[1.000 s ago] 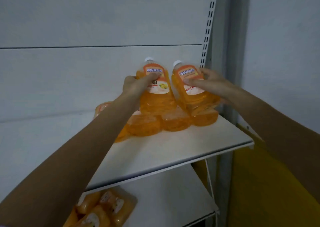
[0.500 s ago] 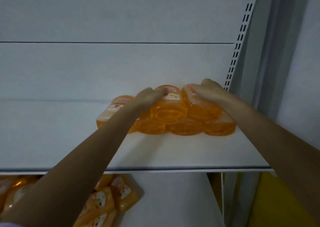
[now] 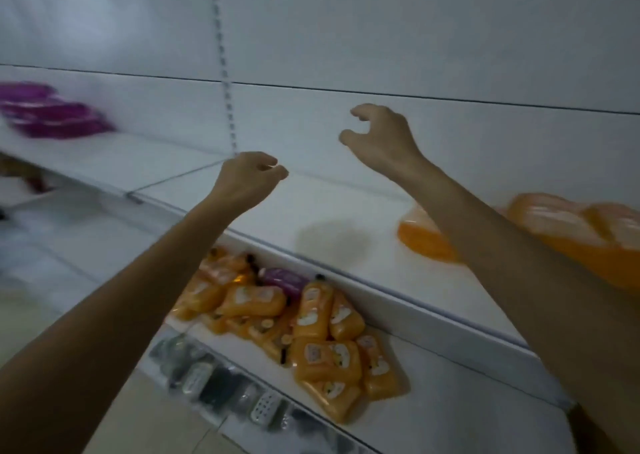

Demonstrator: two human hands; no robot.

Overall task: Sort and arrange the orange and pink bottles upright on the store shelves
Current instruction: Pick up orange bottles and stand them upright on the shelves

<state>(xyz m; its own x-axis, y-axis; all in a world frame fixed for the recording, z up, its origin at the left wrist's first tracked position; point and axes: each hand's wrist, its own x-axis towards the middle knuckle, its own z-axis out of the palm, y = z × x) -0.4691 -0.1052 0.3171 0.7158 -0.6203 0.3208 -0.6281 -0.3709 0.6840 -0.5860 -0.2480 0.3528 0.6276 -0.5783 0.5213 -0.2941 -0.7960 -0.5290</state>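
My left hand [image 3: 251, 176] and my right hand [image 3: 379, 135] hang in the air in front of the white upper shelf [image 3: 346, 218], fingers loosely curled, holding nothing. A stack of orange bottles [image 3: 561, 225] lies on its side at the right end of that shelf, partly behind my right forearm. Several more orange bottles [image 3: 322, 318] lie in a heap on the lower shelf [image 3: 450, 401], with one pink bottle [image 3: 284, 280] among them. A blurred pile of pink bottles [image 3: 52, 111] rests on the upper shelf far left.
A slotted upright [image 3: 225, 73] divides the white back panel. Dark and grey small packs [image 3: 221, 388] line the bottom shelf edge. Beige floor shows at lower left.
Both hands have let go of the orange bottles and lifted off them. The view has swung left, so the stack now sits at the right edge and the pink pile has come into sight.
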